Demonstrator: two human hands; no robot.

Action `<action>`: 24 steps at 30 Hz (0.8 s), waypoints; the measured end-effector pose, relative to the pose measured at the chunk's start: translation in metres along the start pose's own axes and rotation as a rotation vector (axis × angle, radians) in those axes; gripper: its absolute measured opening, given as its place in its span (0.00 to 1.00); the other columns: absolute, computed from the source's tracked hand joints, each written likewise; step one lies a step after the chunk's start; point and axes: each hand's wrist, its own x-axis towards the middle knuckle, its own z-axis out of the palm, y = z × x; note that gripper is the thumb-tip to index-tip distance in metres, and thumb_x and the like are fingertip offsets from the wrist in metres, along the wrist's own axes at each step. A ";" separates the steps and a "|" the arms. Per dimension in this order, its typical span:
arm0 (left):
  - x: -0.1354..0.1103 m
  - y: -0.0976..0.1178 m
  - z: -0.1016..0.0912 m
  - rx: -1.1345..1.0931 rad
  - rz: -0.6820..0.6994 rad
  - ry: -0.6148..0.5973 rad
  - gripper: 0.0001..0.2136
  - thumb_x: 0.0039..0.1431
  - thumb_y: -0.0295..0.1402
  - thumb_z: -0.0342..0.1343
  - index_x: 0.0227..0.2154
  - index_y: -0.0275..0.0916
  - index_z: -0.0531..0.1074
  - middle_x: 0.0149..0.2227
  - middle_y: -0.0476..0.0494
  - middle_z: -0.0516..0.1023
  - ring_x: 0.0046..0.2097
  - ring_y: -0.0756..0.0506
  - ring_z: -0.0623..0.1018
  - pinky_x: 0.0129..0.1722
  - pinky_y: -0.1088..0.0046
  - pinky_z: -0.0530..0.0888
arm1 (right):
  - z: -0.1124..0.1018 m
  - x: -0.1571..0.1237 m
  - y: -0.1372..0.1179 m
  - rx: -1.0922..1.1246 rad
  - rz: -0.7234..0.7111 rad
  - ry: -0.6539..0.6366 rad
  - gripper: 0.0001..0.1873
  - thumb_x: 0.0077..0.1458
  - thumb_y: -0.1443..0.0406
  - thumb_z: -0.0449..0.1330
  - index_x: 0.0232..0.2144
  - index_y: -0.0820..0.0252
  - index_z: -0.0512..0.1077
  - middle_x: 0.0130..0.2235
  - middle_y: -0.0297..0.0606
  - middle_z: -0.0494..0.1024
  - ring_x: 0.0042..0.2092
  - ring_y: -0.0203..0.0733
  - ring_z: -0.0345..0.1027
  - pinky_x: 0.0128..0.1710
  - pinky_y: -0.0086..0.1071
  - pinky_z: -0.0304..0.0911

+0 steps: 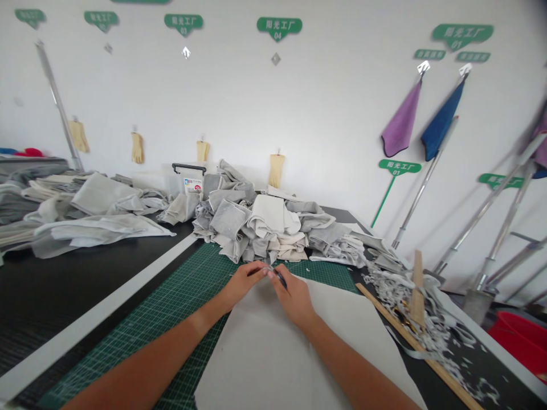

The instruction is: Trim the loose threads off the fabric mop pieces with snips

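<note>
A large sheet of pale grey fabric (273, 347) lies flat across a green gridded cutting mat (166, 319). Above the fabric's far edge, my two hands meet at the fingertips. My right hand (294, 293) is closed around a slim dark tool (281, 279), perhaps a pen or craft knife; most of it is hidden in the fingers. With thumb and fingers pinched together, my left hand (248, 282) touches the right fingertips. Something small and light shows between the fingertips, too small to name.
Behind the mat rises a heap of grey cloth pieces (267, 216); more cloth (102, 199) is piled left. A wooden strip (419, 347), scissors (404, 319) and fabric scraps (448, 341) lie right. A red bucket (519, 344) and mop poles (427, 176) stand beyond.
</note>
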 end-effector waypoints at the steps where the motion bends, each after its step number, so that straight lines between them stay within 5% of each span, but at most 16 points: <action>1: 0.000 -0.001 0.000 -0.004 0.001 -0.001 0.14 0.62 0.41 0.53 0.39 0.37 0.77 0.40 0.44 0.79 0.44 0.44 0.75 0.47 0.71 0.69 | 0.001 0.000 0.001 -0.017 -0.002 0.002 0.18 0.67 0.50 0.46 0.41 0.51 0.70 0.31 0.31 0.76 0.31 0.40 0.69 0.32 0.27 0.53; 24: -0.002 -0.008 0.000 -0.016 -0.061 0.038 0.13 0.60 0.41 0.57 0.38 0.37 0.80 0.41 0.43 0.82 0.45 0.42 0.78 0.48 0.70 0.71 | 0.008 0.001 0.012 -0.170 -0.088 -0.019 0.19 0.70 0.51 0.43 0.42 0.54 0.69 0.30 0.32 0.77 0.32 0.40 0.72 0.31 0.28 0.51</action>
